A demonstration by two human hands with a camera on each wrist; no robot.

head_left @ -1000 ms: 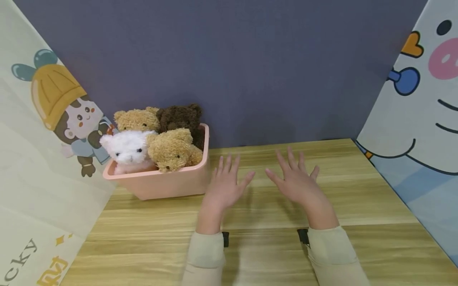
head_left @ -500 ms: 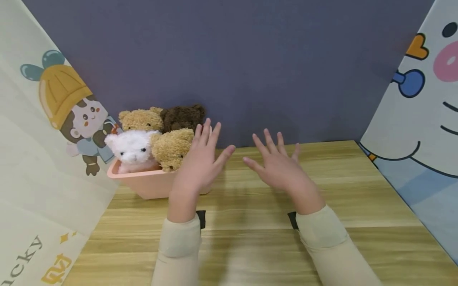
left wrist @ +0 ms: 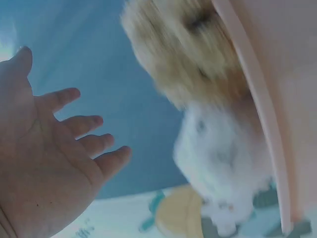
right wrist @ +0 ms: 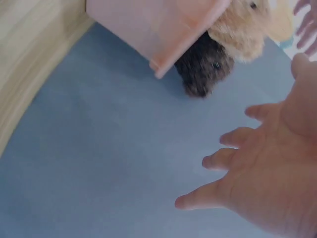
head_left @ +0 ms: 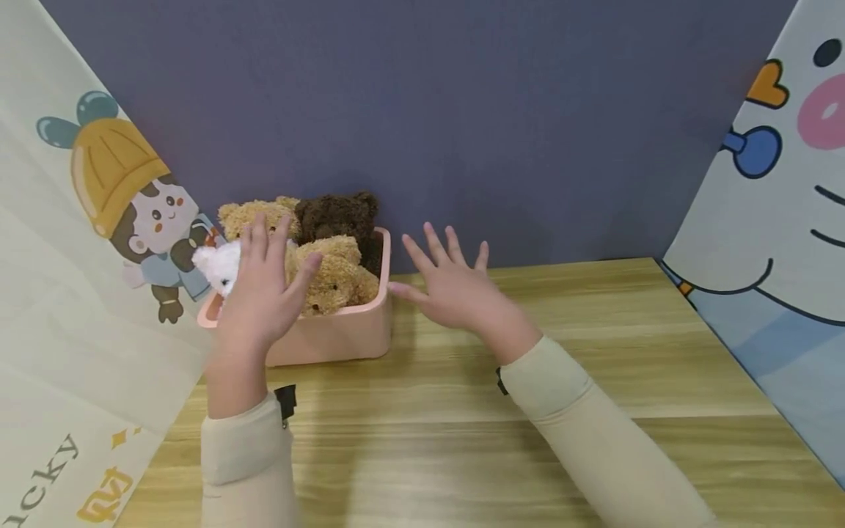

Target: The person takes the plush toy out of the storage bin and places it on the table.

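A pink plastic bin (head_left: 343,334) stands at the back left of the table, filled with plush toys. A white plush (head_left: 218,265) and a tan teddy bear (head_left: 333,275) sit in front. Behind them are another tan bear (head_left: 244,215) and a dark brown bear (head_left: 338,214). My left hand (head_left: 260,297), fingers spread, is over the front left of the bin and covers part of the white plush in the head view. The left wrist view shows a gap between that hand and the toys. My right hand (head_left: 455,290) is spread just right of the bin, holding nothing.
The wood-grain table (head_left: 422,455) meets a dark blue-grey wall (head_left: 528,132) at the back. A cartoon-printed panel (head_left: 66,293) borders the left side, close to the bin. Another printed panel (head_left: 779,242) stands on the right.
Both hands have moved left, fingers spread. The left hand has gone from right of the bin to over its left part; the right hand has come up near the bin's right side.
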